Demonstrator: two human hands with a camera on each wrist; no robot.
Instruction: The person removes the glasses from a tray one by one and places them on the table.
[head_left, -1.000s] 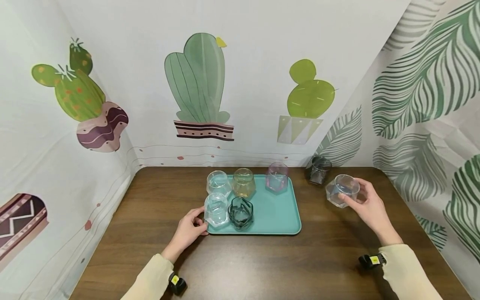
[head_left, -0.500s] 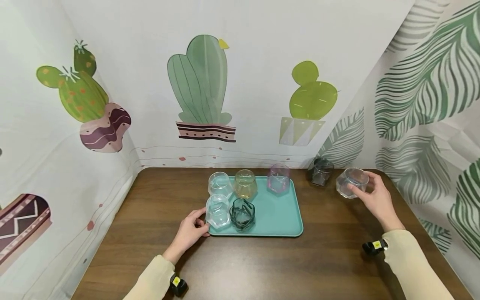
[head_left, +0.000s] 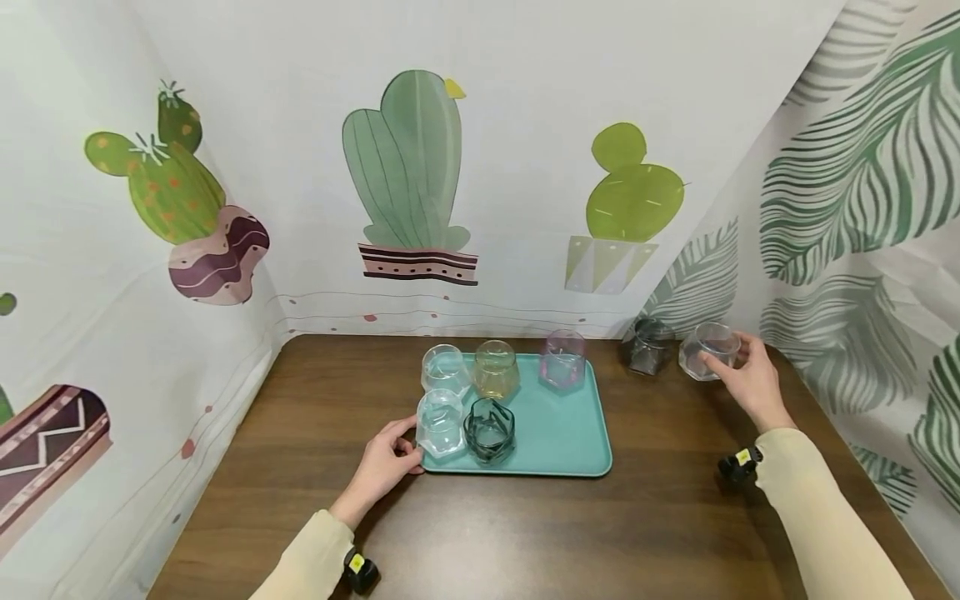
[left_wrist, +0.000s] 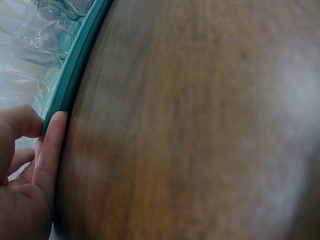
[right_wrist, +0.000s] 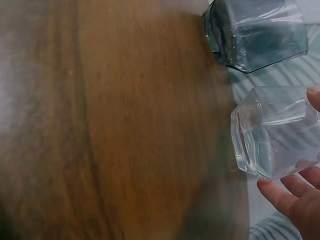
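Note:
At the back right, my right hand (head_left: 752, 383) grips a clear faceted glass (head_left: 708, 352) from its right side, thumb in front. In the right wrist view the clear glass (right_wrist: 275, 132) has a thick base, and fingers reach along its side. A dark grey glass (head_left: 647, 346) stands just left of it. My left hand (head_left: 386, 454) pinches the front left corner of a teal tray (head_left: 562, 442); in the left wrist view its fingertips lie at the tray's rim (left_wrist: 75, 75). Two clear glasses on the tray stand close to this hand, the nearer (head_left: 441, 425) right beside it.
Also on the tray are an amber glass (head_left: 496, 371), a pink glass (head_left: 562, 360) and a dark green-grey glass (head_left: 490, 431). The tray rests on a brown wooden table (head_left: 540, 533). A wall cloth printed with cacti (head_left: 412, 167) borders the table's back edge.
My right hand has carried the clear glass back and slightly right, close beside the dark grey glass. My left hand keeps its place at the tray corner. The head view has shifted slightly.

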